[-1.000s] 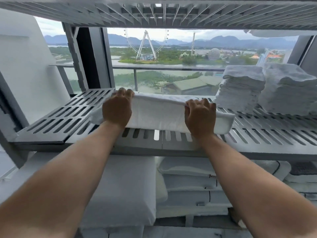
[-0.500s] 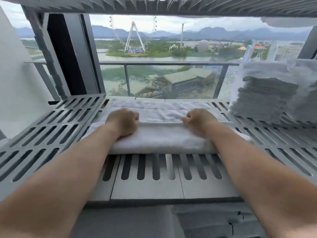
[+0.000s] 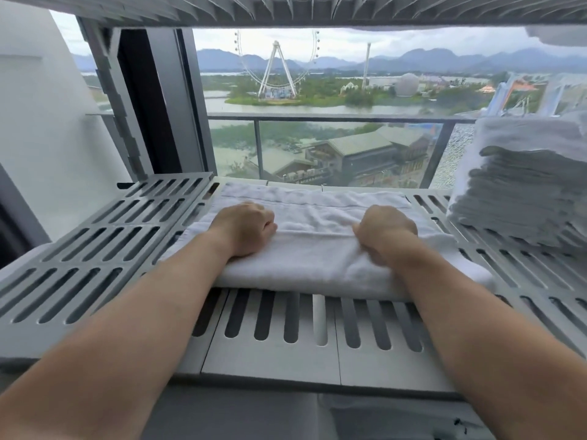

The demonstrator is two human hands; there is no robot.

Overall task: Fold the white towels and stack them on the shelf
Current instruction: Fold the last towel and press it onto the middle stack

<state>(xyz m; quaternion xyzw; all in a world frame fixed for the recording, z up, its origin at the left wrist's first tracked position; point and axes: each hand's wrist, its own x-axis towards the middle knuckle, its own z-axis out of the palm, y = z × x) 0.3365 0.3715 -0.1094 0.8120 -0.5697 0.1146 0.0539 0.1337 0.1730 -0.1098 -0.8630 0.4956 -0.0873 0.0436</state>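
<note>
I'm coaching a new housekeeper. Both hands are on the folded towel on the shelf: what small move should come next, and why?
Probably let go and draw both hands back. The folded towel already lies flat on the slatted shelf, apart from the towel stack on its right, with the left hand and right hand curled on it.

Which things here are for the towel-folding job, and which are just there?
For the job:
- white towel, lying folded on the shelf
- left hand and right hand, both on that towel
- slatted shelf
- stack of folded towels at the right

Just there:
- Ferris wheel
- balcony railing
- buildings
- mountains
</note>
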